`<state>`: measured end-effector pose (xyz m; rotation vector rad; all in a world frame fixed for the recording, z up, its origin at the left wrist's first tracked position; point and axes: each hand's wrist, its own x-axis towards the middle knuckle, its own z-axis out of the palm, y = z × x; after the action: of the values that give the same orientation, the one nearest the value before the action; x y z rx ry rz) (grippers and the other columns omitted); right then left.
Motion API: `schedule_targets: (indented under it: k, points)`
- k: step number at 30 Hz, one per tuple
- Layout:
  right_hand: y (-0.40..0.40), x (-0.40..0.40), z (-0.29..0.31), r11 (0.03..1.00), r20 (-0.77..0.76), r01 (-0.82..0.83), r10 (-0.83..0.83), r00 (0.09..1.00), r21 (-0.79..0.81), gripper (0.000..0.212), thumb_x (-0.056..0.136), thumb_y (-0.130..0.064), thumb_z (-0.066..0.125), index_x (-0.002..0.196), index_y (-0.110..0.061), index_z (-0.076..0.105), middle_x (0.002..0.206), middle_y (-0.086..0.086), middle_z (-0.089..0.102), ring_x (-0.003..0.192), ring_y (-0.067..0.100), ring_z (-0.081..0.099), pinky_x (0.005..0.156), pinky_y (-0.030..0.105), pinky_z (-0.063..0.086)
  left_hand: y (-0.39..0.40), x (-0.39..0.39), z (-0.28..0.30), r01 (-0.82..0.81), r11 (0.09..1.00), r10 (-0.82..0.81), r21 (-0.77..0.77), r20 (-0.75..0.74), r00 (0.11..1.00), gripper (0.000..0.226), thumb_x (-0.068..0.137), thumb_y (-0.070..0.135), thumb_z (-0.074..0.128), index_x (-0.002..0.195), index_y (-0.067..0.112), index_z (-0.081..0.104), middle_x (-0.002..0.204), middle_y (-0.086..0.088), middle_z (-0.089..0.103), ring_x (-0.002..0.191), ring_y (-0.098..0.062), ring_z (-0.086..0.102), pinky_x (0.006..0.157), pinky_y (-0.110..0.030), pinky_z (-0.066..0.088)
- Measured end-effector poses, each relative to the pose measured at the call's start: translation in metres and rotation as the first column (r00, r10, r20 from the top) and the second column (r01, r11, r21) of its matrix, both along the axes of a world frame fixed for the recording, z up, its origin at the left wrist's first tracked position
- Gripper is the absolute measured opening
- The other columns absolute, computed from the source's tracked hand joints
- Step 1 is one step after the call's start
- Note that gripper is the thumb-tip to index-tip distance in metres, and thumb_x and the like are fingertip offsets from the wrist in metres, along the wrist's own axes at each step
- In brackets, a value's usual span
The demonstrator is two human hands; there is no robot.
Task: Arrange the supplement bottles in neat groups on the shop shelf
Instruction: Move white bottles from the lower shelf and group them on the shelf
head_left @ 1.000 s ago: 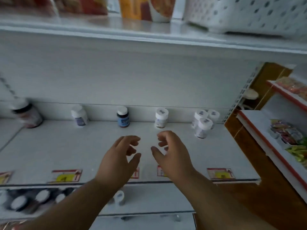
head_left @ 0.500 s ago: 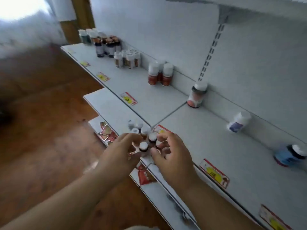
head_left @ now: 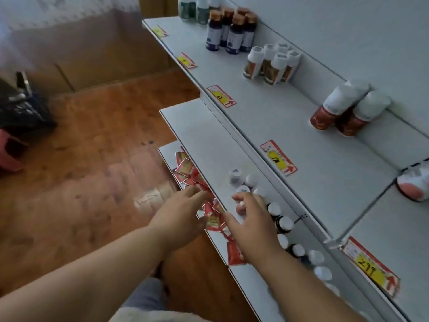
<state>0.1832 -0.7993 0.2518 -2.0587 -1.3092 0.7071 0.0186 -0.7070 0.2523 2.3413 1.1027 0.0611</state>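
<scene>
While both hands reach over the lower shelf (head_left: 204, 135), the right hand (head_left: 251, 223) curls its fingers above the small white-capped bottles (head_left: 242, 190), though whether it grips one I cannot tell. Left hand (head_left: 183, 216) hovers with fingers straight and apart over red packets (head_left: 185, 169) at that shelf's front edge, holding nothing.

Shelf (head_left: 267, 108) matt white painted metal; floor (head_left: 81, 163) glossy wood; price tags (head_left: 278, 158) paper.
</scene>
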Motion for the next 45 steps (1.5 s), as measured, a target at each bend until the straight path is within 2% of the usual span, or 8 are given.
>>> schedule_targets:
  k: [9, 17, 20, 25, 29, 34, 40, 45]
  points:
    - [0.144, 0.024, -0.138, 0.923, 0.147, 0.282, -0.251, 0.957, -0.261, 0.036, 0.088, -0.033, 0.068, 0.120, -0.025, 0.054, 0.125, -0.001, 0.048, 0.109, 0.020, 0.057, 0.091, 0.044, 0.052, 0.176, 0.039, -0.121, 0.155, 0.984, -0.162, -0.092, -0.067, 0.985, 0.049, 0.091, 0.032, 0.064, 0.137, 0.036, 0.048, 0.138, 0.004, 0.048, 0.121, -0.019, 0.049, 0.096, -0.034, 0.048]
    - [0.199, 0.071, -0.252, 0.870, 0.210, 0.426, -0.380, 0.901, -0.249, 0.038, 0.089, -0.028, 0.068, 0.123, -0.024, 0.052, 0.128, -0.001, 0.044, 0.089, 0.013, 0.061, 0.084, 0.037, 0.055, 0.211, 0.091, -0.262, 0.228, 0.972, -0.232, -0.057, -0.083, 0.969, 0.044, 0.093, 0.030, 0.058, 0.135, 0.034, 0.049, 0.149, 0.000, 0.037, 0.134, -0.026, 0.038, 0.106, -0.043, 0.041]
    - [0.216, 0.087, -0.278, 0.873, 0.260, 0.441, -0.386, 0.885, -0.206, 0.049, 0.088, -0.028, 0.069, 0.131, -0.028, 0.044, 0.133, 0.001, 0.042, 0.095, 0.020, 0.060, 0.082, 0.037, 0.054, 0.219, 0.107, -0.295, 0.265, 0.964, -0.267, -0.035, -0.090, 0.959, 0.045, 0.093, 0.033, 0.059, 0.136, 0.034, 0.047, 0.151, -0.001, 0.035, 0.135, -0.027, 0.037, 0.106, -0.045, 0.041]
    - [0.241, 0.104, -0.304, 0.831, 0.346, 0.458, -0.349, 0.871, -0.315, 0.056, 0.096, -0.032, 0.057, 0.145, -0.031, 0.031, 0.135, 0.009, 0.042, 0.096, 0.025, 0.054, 0.075, 0.029, 0.039, 0.229, 0.130, -0.321, 0.245, 0.969, -0.246, -0.035, -0.036, 0.969, 0.049, 0.093, 0.033, 0.061, 0.139, 0.031, 0.044, 0.147, 0.000, 0.041, 0.130, -0.025, 0.043, 0.104, -0.040, 0.045]
    - [0.244, 0.095, -0.292, 0.840, 0.290, 0.452, -0.371, 0.882, -0.300, 0.046, 0.097, -0.034, 0.054, 0.141, -0.032, 0.038, 0.129, 0.008, 0.048, 0.092, 0.022, 0.049, 0.076, 0.030, 0.040, 0.236, 0.129, -0.313, 0.170, 0.972, -0.169, -0.163, 0.025, 0.985, 0.063, 0.089, 0.032, 0.068, 0.144, 0.028, 0.037, 0.146, 0.001, 0.044, 0.128, -0.024, 0.047, 0.101, -0.039, 0.048]
    - [0.241, 0.041, -0.231, 0.901, -0.040, 0.350, -0.371, 0.928, -0.256, 0.042, 0.090, -0.039, 0.059, 0.129, -0.042, 0.044, 0.123, -0.003, 0.056, 0.103, 0.023, 0.063, 0.085, 0.044, 0.057, 0.239, 0.082, -0.255, 0.058, 0.928, -0.069, -0.367, -0.017, 0.997, 0.088, 0.075, 0.031, 0.084, 0.147, 0.026, 0.035, 0.143, 0.001, 0.051, 0.118, -0.021, 0.056, 0.092, -0.035, 0.052]
    - [0.229, -0.018, -0.140, 0.942, -0.296, 0.242, -0.305, 0.905, -0.232, 0.037, 0.088, -0.044, 0.060, 0.123, -0.046, 0.049, 0.124, -0.004, 0.058, 0.108, 0.020, 0.062, 0.085, 0.042, 0.059, 0.234, 0.015, -0.143, -0.030, 0.889, 0.011, -0.458, -0.045, 0.999, 0.061, 0.075, 0.034, 0.083, 0.125, 0.029, 0.050, 0.109, 0.009, 0.062, 0.092, -0.010, 0.060, 0.078, -0.029, 0.054]
    - [0.216, -0.053, -0.065, 0.973, -0.394, 0.163, -0.216, 0.893, -0.162, 0.028, 0.092, -0.051, 0.054, 0.119, -0.043, 0.053, 0.115, -0.006, 0.062, 0.103, 0.018, 0.065, 0.080, 0.042, 0.061, 0.224, -0.040, -0.062, -0.087, 0.787, 0.109, -0.611, -0.002, 0.994, 0.056, 0.069, 0.042, 0.085, 0.113, 0.030, 0.053, 0.101, 0.004, 0.065, 0.091, -0.016, 0.065, 0.084, -0.044, 0.056]
